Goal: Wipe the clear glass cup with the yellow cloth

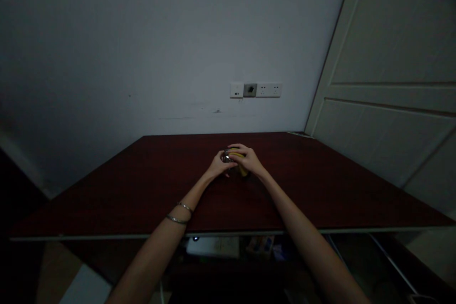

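- At twelve o'clock over the worktop (160,166), a yellow piece (243,170) is being held under the curled fingers of the right hand (251,159).
- At ten o'clock from it, a shiny piece (227,157) is gripped by the left hand (217,166), fingers drawn narrow; whether both are joined cannot be told in this gloom.
- Light, stiff, slick handling is to be expected; a pinch across opposite sides is best used.

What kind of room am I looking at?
Probably a room in a home, though a small office is possible: a dark red table faces a wall with sockets, beside what looks like a panelled door.
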Demonstrator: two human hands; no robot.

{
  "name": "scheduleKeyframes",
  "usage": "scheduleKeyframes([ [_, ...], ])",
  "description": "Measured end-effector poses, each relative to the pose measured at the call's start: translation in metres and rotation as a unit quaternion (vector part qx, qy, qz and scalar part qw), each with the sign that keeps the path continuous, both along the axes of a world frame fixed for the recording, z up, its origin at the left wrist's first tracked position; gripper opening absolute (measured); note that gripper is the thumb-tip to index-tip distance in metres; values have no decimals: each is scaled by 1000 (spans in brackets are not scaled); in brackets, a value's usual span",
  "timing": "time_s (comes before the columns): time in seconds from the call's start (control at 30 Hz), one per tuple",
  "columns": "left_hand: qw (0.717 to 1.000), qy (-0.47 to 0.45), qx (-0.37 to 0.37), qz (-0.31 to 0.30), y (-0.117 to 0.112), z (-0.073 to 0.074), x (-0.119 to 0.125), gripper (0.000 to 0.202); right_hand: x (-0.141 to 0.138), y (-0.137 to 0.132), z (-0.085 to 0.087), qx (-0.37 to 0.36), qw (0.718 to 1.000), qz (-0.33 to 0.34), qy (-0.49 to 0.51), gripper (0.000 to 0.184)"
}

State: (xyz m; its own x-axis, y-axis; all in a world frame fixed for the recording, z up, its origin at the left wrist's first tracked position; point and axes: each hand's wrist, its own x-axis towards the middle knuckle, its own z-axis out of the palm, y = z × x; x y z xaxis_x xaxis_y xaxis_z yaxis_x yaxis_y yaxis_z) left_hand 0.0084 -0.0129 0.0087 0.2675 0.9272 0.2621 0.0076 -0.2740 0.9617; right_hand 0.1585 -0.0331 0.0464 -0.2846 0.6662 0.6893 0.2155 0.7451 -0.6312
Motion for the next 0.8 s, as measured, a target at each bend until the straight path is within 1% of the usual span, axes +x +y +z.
scheduleKeyframes([
  [0.13, 1000, 3, -8, -4, -1, 1, -1, 64, -5, 8, -7, -7, 996, -65, 62, 20],
  [0.2, 1000, -1, -9, -15, -2, 1, -1, 65, -4, 9, -7, -6, 994, -71, 78, 20],
  [0.3, 999, -13, -7, -32, -2, 2, -1, 65, 1, 4, -2, -5, 998, -27, 54, 20],
  [0.43, 999, -39, -26, -27, -3, 1, -1, 66, 7, -4, 8, -10, 998, 57, -5, 21],
  [0.5, 998, -46, -37, -29, -4, 2, -1, 67, 7, -5, 9, -10, 997, 71, -10, 22],
  [0.67, 997, -54, -29, -38, -4, 3, -2, 67, 0, 0, 2, -10, 999, 11, 36, 22],
  [0.8, 999, -21, -13, -37, -5, 4, -1, 65, -1, 8, -5, -19, 996, -52, 71, 24],
])
